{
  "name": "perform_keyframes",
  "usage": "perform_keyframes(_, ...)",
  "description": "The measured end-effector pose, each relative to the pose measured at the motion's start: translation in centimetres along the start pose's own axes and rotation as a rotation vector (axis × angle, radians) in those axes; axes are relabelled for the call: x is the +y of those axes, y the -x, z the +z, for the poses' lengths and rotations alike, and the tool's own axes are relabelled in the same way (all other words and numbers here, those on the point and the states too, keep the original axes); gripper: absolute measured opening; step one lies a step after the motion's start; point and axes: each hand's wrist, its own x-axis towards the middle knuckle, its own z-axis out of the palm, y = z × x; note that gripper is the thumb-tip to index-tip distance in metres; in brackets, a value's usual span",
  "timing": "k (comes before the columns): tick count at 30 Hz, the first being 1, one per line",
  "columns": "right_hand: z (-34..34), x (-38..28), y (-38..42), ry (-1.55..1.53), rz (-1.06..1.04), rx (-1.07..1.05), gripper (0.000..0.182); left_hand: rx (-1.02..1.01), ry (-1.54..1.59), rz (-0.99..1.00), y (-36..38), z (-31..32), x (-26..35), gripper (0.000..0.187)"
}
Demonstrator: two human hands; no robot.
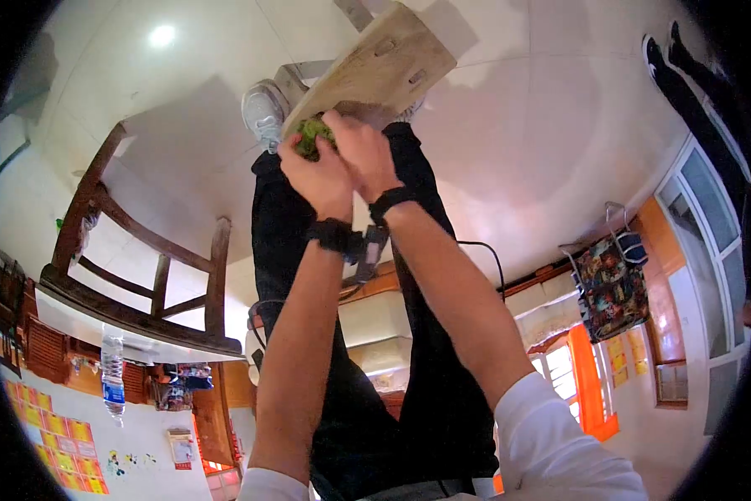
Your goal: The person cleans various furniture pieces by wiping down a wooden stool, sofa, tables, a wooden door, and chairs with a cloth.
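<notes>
My left hand (321, 177) and my right hand (360, 150) come together around a small green, rough-looking clump (312, 134), whose exact kind I cannot tell. Fingers of both hands curl against it, and part of it is hidden behind them. Just beyond the hands is a pale wooden plank (388, 63) with slots cut through it, tilted across the view. The clump overlaps the plank's near end. Each wrist wears a black band.
A grey shoe (264, 113) stands beside the plank on the pale floor. At left is a dark wooden chair frame (154, 250), with a plastic bottle (113, 371) below it in view. Another person's dark-clad legs (705, 117) appear at the upper right. A patterned folding chair (611, 280) stands at right.
</notes>
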Motion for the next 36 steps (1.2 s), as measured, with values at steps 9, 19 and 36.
perform_keyframes(9, -12.1, 4.9, -6.0, 0.042, -0.002, 0.284, 0.031, -0.008, 0.141, 0.274, 1.0, 10.2, 12.1, 0.029)
perform_keyframes(19, -13.7, 7.8, -7.0, 0.074, -0.045, 0.489, 0.039, -0.206, 0.206, 0.362, 0.6, 13.4, 13.9, 0.03)
perform_keyframes(36, -18.3, 2.1, 1.7, -0.549, 0.012, 0.546, 0.045, -0.934, -0.116, 0.469, 0.1, 0.2, 22.5, 0.029)
